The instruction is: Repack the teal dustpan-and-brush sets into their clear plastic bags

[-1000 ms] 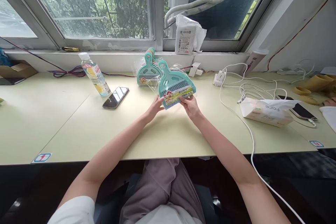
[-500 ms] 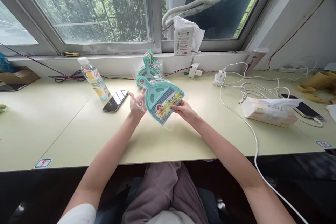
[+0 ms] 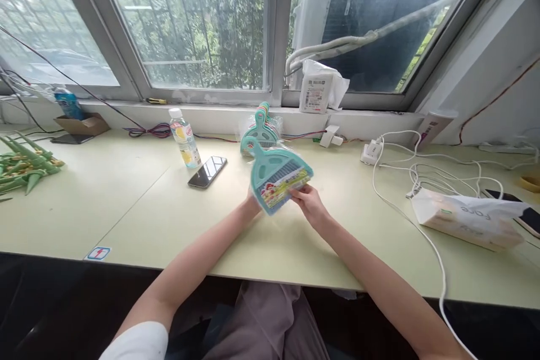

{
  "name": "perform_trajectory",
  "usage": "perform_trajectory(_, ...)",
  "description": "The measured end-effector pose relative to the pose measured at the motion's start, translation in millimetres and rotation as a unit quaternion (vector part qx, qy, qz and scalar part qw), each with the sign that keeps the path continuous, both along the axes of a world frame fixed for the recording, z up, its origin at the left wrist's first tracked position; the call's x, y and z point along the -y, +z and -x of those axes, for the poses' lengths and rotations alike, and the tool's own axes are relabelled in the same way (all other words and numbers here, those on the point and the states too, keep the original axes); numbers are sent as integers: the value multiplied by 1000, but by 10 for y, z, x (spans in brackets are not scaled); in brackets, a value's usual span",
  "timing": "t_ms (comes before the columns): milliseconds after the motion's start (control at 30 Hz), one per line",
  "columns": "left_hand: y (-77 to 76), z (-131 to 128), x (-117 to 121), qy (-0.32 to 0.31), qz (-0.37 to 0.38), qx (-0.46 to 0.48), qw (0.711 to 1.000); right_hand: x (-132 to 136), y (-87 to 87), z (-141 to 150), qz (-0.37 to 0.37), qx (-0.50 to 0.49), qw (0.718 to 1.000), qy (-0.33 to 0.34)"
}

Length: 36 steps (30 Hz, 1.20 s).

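Note:
A teal mini dustpan with a grey-bristled brush (image 3: 276,166) and a colourful label is held tilted above the table, its handle pointing to the upper left. My right hand (image 3: 311,202) pinches its lower right edge by the label, thumb in front. Behind the dustpan's lower left side is my left hand (image 3: 253,202); its fingers are hidden, so their grip does not show. Just beyond, a stack of similar dustpans (image 3: 262,132) in clear plastic wrap leans by the window ledge, with several coloured handles.
Left of my hands are a phone (image 3: 207,172) and a drink bottle (image 3: 184,140). Green spiky plant pieces (image 3: 29,163) lie at the far left. On the right are a charger (image 3: 371,152), tangled white cables (image 3: 442,171) and a tissue pack (image 3: 468,219). A white box (image 3: 314,93) stands on the ledge.
The view has shifted left. My left hand has moved from beside the dustpan's handle to behind its lower left side. My right hand keeps its pinch on the edge.

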<state>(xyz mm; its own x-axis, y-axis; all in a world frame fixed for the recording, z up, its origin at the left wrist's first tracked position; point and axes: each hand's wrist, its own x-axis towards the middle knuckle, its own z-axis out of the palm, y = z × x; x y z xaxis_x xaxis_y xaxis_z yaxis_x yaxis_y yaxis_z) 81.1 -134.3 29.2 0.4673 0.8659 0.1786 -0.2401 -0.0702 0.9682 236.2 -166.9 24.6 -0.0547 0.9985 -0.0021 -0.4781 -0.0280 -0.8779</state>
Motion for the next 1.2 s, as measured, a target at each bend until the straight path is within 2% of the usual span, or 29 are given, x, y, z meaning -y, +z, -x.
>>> perform_trajectory(100,18,95,-22,18,48,104,993,-127,-24,-149,-16,-28,996,-78)
perform_trajectory(200,51,105,36,5,49,107,993,-192,-44,-236,-24,-27,994,-107)
perform_trajectory(300,46,71,79,4,39,83,996,-202,-74,-241,-24,-21,994,-107)
perform_trajectory(467,-37,79,33,54,49,36,997,-199,-141,-210,6,-34,996,-86)
perform_trajectory(633,-69,104,12,51,89,7,995,-197,-196,-195,28,-49,994,-93)
perform_trajectory(733,-52,97,24,61,117,-8,991,-207,-199,-181,37,-46,994,-90)
perform_trajectory(833,-48,78,22,71,119,-2,990,-258,-153,-225,46,-31,997,-58)
perform_trajectory(967,-63,64,-16,138,146,26,979,-380,-25,-475,42,54,997,29)
perform_trajectory(1067,-55,105,-68,170,180,56,967,-451,25,-723,14,177,979,104)
perform_trajectory(1133,-37,156,-108,173,203,82,960,-483,6,-831,-21,250,965,82)
perform_trajectory(1200,-17,209,-143,169,227,106,953,-508,-44,-869,-72,321,944,-16)
